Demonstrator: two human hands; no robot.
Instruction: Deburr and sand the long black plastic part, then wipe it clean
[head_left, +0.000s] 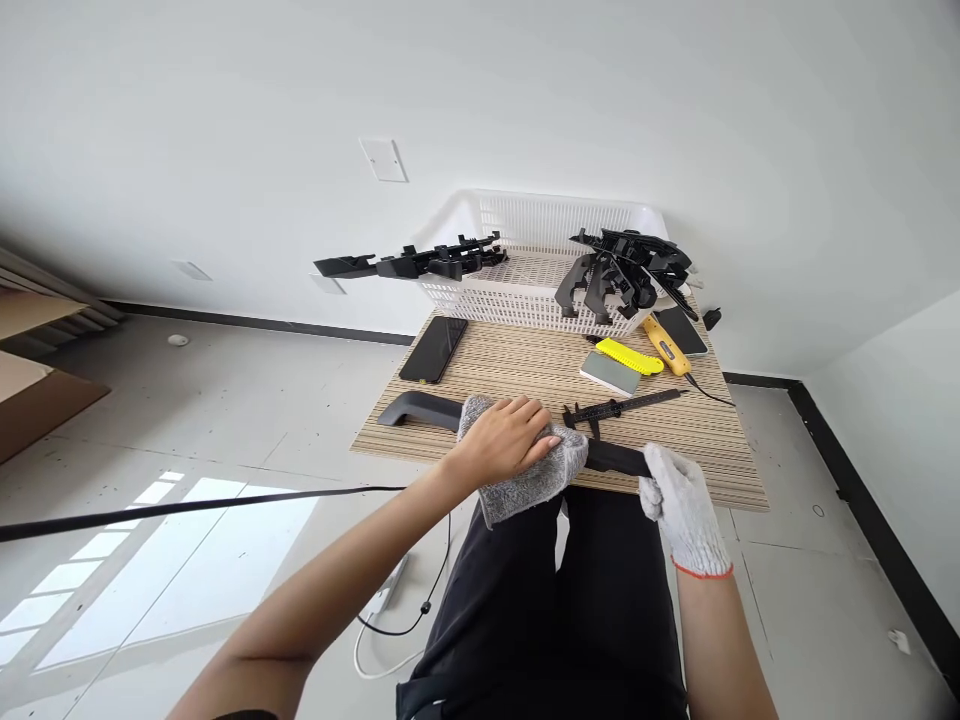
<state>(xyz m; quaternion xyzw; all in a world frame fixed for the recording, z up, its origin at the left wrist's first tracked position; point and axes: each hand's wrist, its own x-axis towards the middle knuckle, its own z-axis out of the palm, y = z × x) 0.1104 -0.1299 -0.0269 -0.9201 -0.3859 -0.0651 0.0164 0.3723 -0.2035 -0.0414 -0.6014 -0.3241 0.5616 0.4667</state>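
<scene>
right hand [675, 492] clamps the black part [615, 458] — left of that grip, left hand [510, 437] clamps grey cloth [525, 497] round it — keep pressure even.

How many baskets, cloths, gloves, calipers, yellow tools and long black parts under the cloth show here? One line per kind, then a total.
White basket: 1
Grey cloth: 1
White glove: 1
Caliper: 1
Yellow tools: 2 (bright yellow tool, corded yellow tool)
Long black part, middle covered: 1
Total: 7
</scene>
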